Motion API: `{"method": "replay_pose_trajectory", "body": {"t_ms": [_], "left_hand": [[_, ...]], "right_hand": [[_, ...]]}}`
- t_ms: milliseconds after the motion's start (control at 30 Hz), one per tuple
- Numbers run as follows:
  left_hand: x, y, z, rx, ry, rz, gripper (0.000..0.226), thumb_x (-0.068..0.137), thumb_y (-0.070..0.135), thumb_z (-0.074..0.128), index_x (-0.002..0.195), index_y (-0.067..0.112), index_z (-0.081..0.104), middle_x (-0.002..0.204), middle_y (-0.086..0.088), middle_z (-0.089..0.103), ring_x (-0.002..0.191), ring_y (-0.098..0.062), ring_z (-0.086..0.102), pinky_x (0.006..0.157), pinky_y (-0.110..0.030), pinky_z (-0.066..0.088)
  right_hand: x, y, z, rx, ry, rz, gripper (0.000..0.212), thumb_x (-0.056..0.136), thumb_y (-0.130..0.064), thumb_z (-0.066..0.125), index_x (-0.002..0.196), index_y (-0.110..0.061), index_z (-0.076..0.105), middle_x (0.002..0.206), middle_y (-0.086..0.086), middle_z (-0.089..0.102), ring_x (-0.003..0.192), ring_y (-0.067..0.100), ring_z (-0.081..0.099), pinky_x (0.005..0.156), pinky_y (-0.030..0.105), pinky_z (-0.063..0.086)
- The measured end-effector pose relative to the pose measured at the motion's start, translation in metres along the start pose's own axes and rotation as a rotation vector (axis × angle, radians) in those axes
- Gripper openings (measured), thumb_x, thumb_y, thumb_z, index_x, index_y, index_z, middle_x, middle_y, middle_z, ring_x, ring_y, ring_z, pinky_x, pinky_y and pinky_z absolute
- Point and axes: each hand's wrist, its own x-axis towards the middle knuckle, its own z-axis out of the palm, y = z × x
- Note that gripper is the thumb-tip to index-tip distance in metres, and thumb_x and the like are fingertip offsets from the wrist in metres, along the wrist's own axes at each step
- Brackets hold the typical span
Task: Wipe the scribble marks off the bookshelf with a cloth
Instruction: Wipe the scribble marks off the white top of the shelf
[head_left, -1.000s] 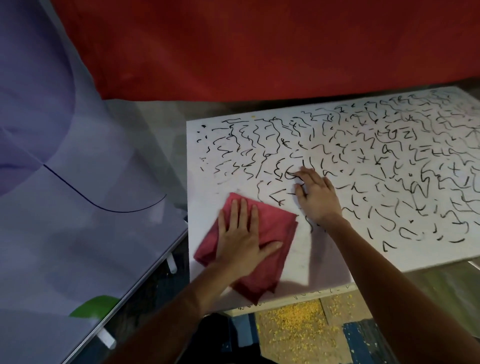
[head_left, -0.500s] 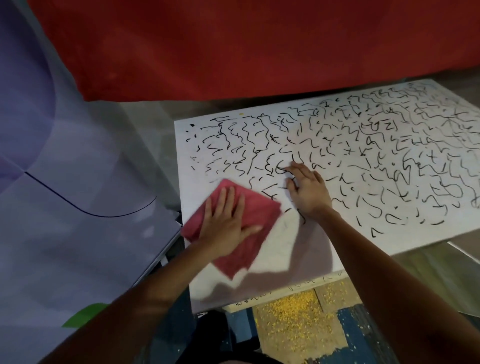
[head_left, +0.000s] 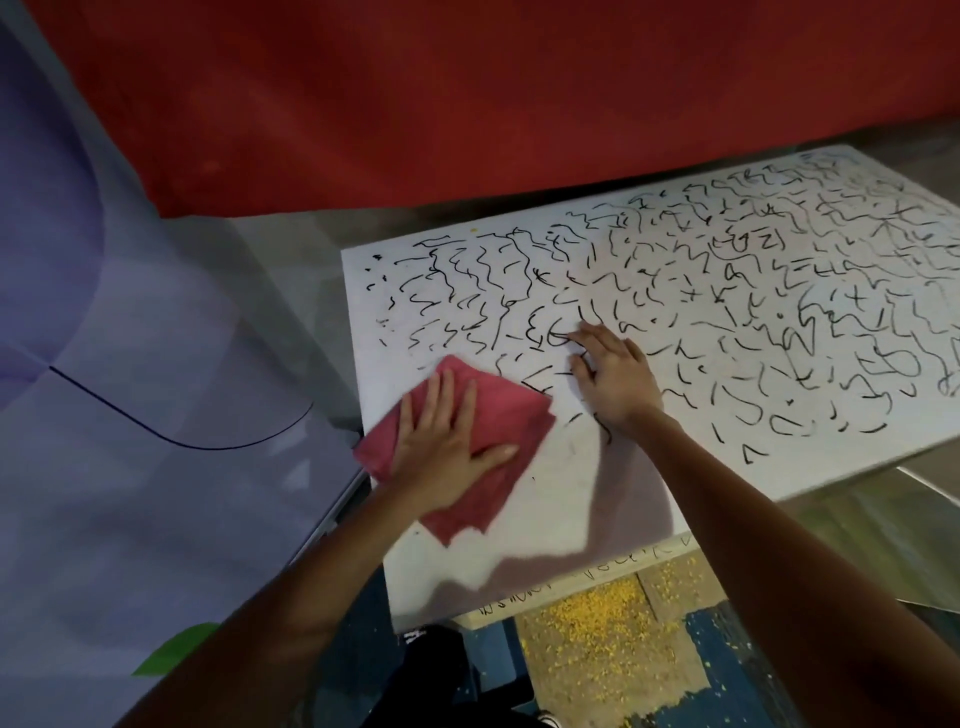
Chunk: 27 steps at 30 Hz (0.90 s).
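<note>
A white shelf board (head_left: 571, 499) lies flat, covered with black scribble marks (head_left: 727, 312) over most of its top. Its near left corner bears almost no marks. A folded red cloth (head_left: 498, 415) lies on that corner, partly hanging over the board's left edge. My left hand (head_left: 447, 447) presses flat on the cloth with fingers straight and spread. My right hand (head_left: 613, 374) rests on the board just right of the cloth, fingers spread among the marks.
A red fabric sheet (head_left: 467, 104) hangs behind the board. A pale lavender panel (head_left: 130, 415) lies to the left, close to the board's left edge. Below the near edge the floor (head_left: 597, 634) shows yellow grains and blue patches.
My left hand has slid the cloth up and to the left toward the board's left edge. My right hand has stayed at the same spot on the board.
</note>
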Motion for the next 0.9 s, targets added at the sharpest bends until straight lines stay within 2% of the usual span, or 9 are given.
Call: {"method": "replay_pose_trajectory", "body": {"t_ms": [133, 167, 267, 333, 467, 567, 633, 767, 900], "left_hand": [[0.024, -0.017, -0.011, -0.036, 0.063, -0.231, 0.097, 0.084, 0.078, 0.008, 0.152, 0.011, -0.01, 0.158, -0.018, -0.014, 0.146, -0.032, -0.014, 0.115, -0.052, -0.007], [0.021, -0.013, -0.008, -0.004, 0.07, -0.231, 0.096, 0.083, 0.077, 0.002, 0.152, 0.011, -0.009, 0.159, -0.018, -0.013, 0.146, -0.033, -0.013, 0.115, -0.053, -0.007], [0.002, -0.004, 0.004, 0.049, 0.068, -0.123, 0.116, 0.055, 0.077, -0.037, 0.151, 0.015, -0.015, 0.158, -0.017, -0.018, 0.145, -0.036, -0.016, 0.113, -0.054, -0.01], [0.001, -0.012, 0.006, 0.037, 0.064, -0.086, 0.124, 0.046, 0.076, -0.044, 0.151, 0.018, -0.015, 0.157, -0.016, -0.02, 0.144, -0.034, -0.019, 0.113, -0.054, -0.012], [0.039, -0.044, -0.008, 0.037, 0.09, -0.129, 0.126, 0.046, 0.081, -0.039, 0.152, 0.02, -0.011, 0.159, -0.012, -0.017, 0.146, -0.029, -0.017, 0.115, -0.053, -0.008], [0.084, -0.073, -0.021, 0.015, 0.108, -0.21, 0.12, 0.054, 0.085, -0.021, 0.153, 0.02, -0.006, 0.16, -0.012, -0.011, 0.147, -0.03, -0.012, 0.115, -0.054, -0.002], [0.114, -0.091, -0.031, 0.012, 0.124, -0.244, 0.109, 0.065, 0.081, -0.011, 0.153, 0.018, -0.004, 0.16, -0.013, -0.009, 0.147, -0.03, -0.009, 0.116, -0.055, 0.001], [0.168, -0.118, -0.05, 0.007, 0.134, -0.27, 0.085, 0.091, 0.069, 0.02, 0.154, 0.015, 0.001, 0.16, -0.015, -0.005, 0.147, -0.03, -0.006, 0.116, -0.055, 0.003], [0.199, -0.127, -0.063, -0.002, 0.119, -0.313, 0.083, 0.092, 0.067, 0.02, 0.154, 0.015, 0.001, 0.16, -0.015, -0.004, 0.147, -0.03, -0.006, 0.116, -0.055, 0.001]], "right_hand": [[0.003, 0.003, -0.001, 0.106, 0.011, 0.027, 0.042, 0.094, -0.029, 0.042, 0.13, -0.014, 0.056, 0.145, -0.001, 0.046, 0.132, 0.02, 0.043, 0.114, 0.039, 0.025], [0.006, 0.002, -0.001, 0.134, 0.026, 0.041, 0.04, 0.093, -0.026, 0.045, 0.127, -0.011, 0.059, 0.141, 0.002, 0.051, 0.127, 0.024, 0.049, 0.111, 0.041, 0.031], [0.023, -0.01, -0.001, 0.159, 0.098, 0.051, 0.031, 0.094, -0.011, 0.05, 0.122, -0.004, 0.062, 0.133, 0.011, 0.056, 0.117, 0.031, 0.055, 0.103, 0.038, 0.041], [0.042, -0.023, 0.003, 0.143, 0.102, 0.001, 0.035, 0.093, -0.017, 0.048, 0.123, -0.003, 0.061, 0.134, 0.015, 0.053, 0.119, 0.033, 0.054, 0.102, 0.038, 0.042], [0.075, -0.042, 0.015, 0.064, 0.021, 0.003, 0.04, 0.096, -0.019, 0.048, 0.134, -0.008, 0.051, 0.148, 0.012, 0.037, 0.139, 0.029, 0.032, 0.111, 0.043, 0.028], [0.079, -0.045, 0.027, -0.007, -0.025, 0.083, 0.056, 0.094, -0.04, 0.027, 0.143, -0.017, 0.038, 0.156, 0.005, 0.025, 0.146, 0.021, 0.014, 0.115, 0.038, 0.01], [0.077, -0.045, 0.034, -0.086, -0.054, 0.092, 0.067, 0.088, -0.045, 0.014, 0.147, -0.02, 0.031, 0.159, 0.004, 0.017, 0.147, 0.02, 0.006, 0.117, 0.04, 0.003], [0.08, -0.047, 0.036, -0.127, -0.074, 0.126, 0.069, 0.087, -0.049, 0.006, 0.15, -0.025, 0.024, 0.16, 0.001, 0.011, 0.148, 0.019, 0.0, 0.117, 0.041, 0.0], [0.081, -0.051, 0.036, -0.155, -0.079, 0.127, 0.08, 0.079, -0.052, -0.006, 0.151, -0.027, 0.021, 0.161, 0.001, 0.009, 0.148, 0.02, -0.001, 0.117, 0.043, 0.0]]}}
